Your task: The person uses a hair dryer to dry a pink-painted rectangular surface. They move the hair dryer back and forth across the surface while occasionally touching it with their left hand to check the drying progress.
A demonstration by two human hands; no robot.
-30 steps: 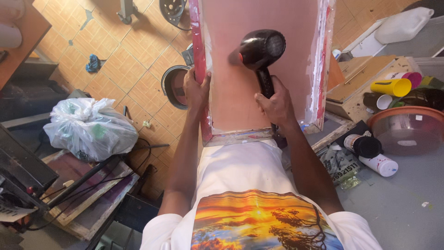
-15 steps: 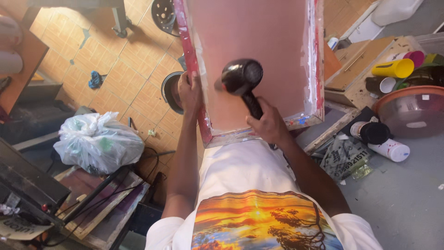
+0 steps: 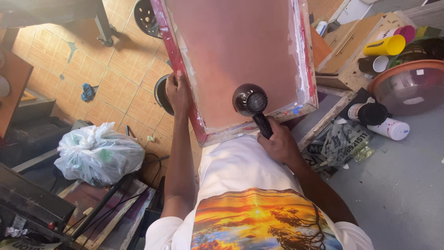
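Observation:
I hold a wooden screen-printing frame (image 3: 240,60) with pinkish mesh and red and white stains on its edges, tilted up in front of me. My left hand (image 3: 178,92) grips the frame's left rail. My right hand (image 3: 280,146) grips the handle of a black hair dryer (image 3: 251,103), whose round nozzle faces the lower part of the mesh. Below my arms is my white shirt with a sunset print.
A white plastic bag (image 3: 97,155) lies on the tiled floor at left, beside boards and black bars. At right, a grey table (image 3: 397,185) carries a brown bowl (image 3: 409,85), a yellow cup (image 3: 386,45), spray cans (image 3: 377,120) and a wooden box (image 3: 356,44).
The frame has swung up and to the right in view. The hair dryer has dropped from the mesh's upper middle to its lower edge, and my right hand came down with it.

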